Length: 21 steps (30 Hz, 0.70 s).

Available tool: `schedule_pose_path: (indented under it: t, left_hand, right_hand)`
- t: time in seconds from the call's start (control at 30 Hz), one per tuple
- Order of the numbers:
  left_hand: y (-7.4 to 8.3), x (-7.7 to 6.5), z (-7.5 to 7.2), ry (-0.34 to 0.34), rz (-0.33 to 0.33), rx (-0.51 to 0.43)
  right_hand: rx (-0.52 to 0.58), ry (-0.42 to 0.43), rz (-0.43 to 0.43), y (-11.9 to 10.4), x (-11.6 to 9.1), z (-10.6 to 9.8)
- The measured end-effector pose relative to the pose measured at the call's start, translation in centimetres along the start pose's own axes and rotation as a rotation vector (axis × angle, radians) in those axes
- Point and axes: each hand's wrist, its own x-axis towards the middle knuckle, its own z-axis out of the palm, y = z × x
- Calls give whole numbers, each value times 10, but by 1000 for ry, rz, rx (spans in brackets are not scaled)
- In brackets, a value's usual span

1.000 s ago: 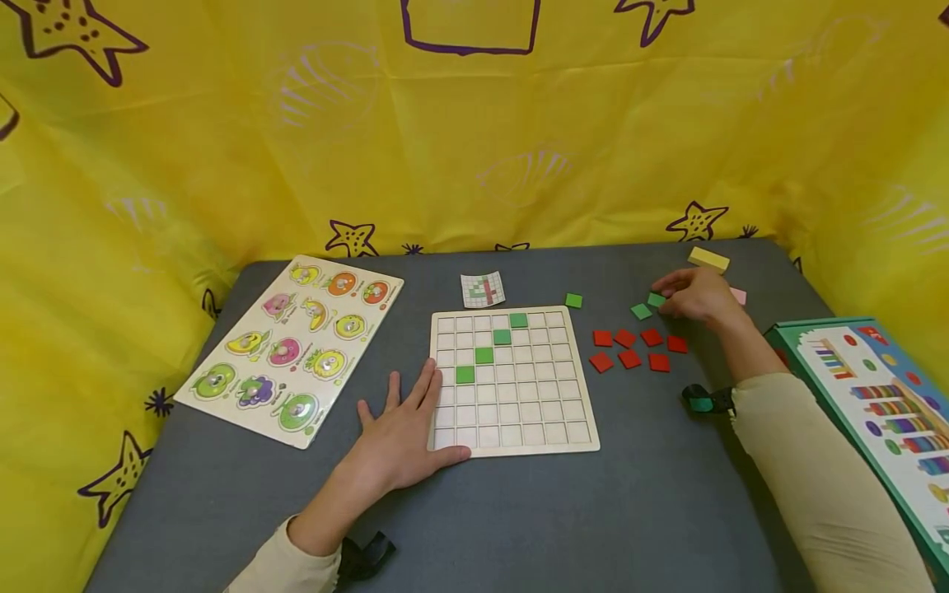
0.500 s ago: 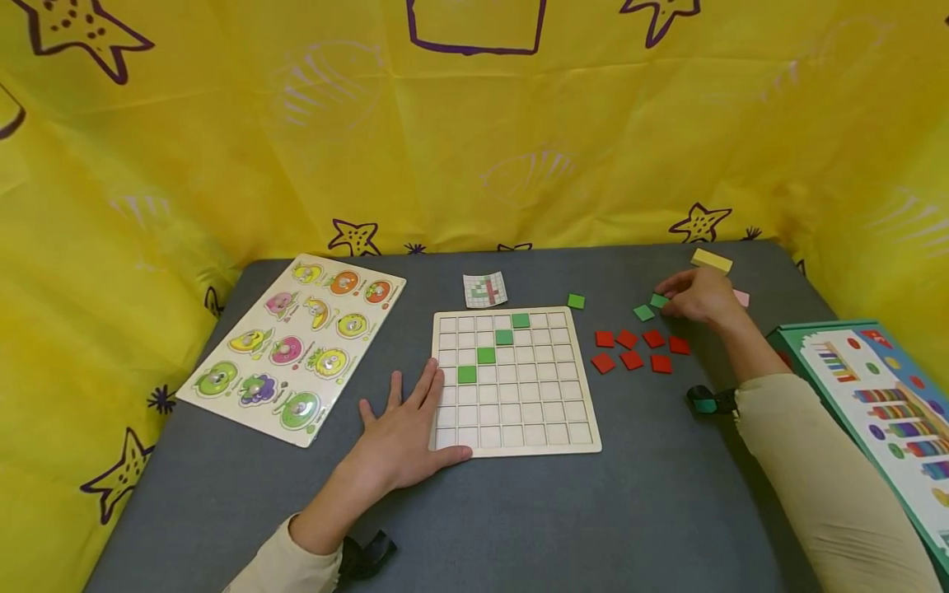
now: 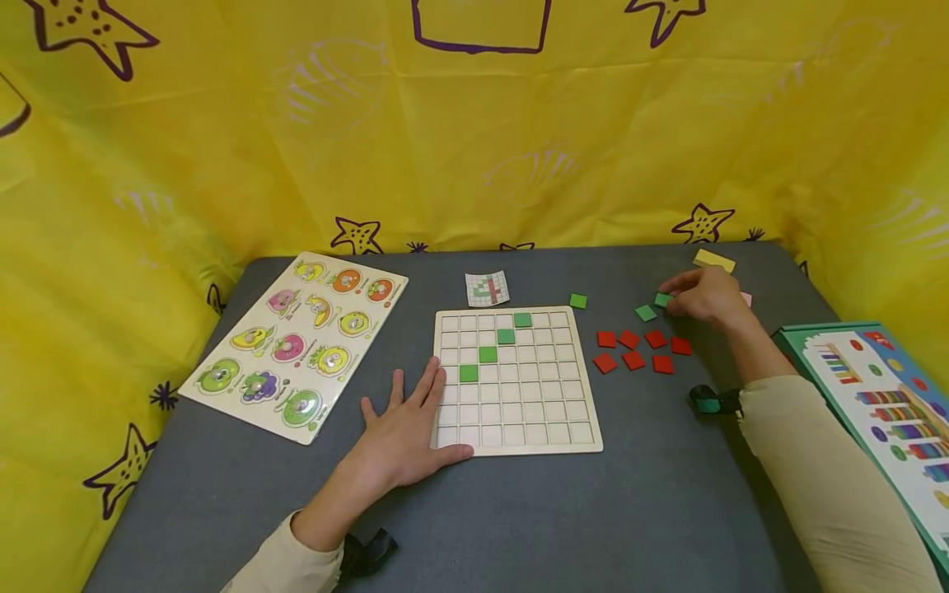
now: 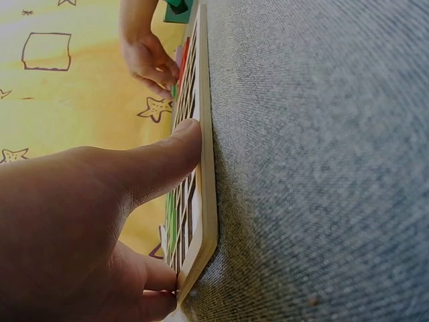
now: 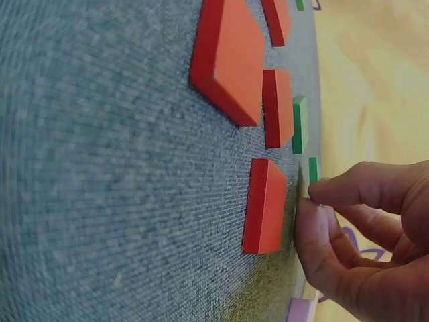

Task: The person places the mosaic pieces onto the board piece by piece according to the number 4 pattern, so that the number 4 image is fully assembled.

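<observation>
My left hand (image 3: 396,441) lies with fingers spread at the lower left corner of a white wooden grid board (image 3: 519,403). Its thumb presses on the near edge, and its fingertips touch the left edge. Several green square tiles, one of them a tile at the lower left end (image 3: 469,373), form a diagonal on the board. At the back right my right hand (image 3: 708,296) pinches a green tile (image 3: 663,301) between thumb and forefinger, at table height. Another green tile (image 3: 646,313) lies just left of it. In the right wrist view, the fingertips (image 5: 323,191) partly hide the pinched tile.
Several red tiles (image 3: 633,360) lie right of the board. A lone green tile (image 3: 578,301) and a small pattern card (image 3: 487,289) lie behind it. A fruit puzzle board (image 3: 296,346) is at left. A yellow block (image 3: 714,261) and a box (image 3: 875,395) stand at right.
The whole view has shifted slightly. Both hands stay where they were, and the tiles on the board look the same.
</observation>
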Motion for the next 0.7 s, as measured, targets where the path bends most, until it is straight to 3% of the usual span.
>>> schedule_pose_path:
  t: [0.33, 0.7]
  left_hand:
    - [1, 0, -1, -8, -11, -7]
    - [2, -3, -3, -9, -8, -17]
  right_hand:
    - [51, -7, -45, -10, -8, 2]
    - [109, -31, -79, -38, -20, 10]
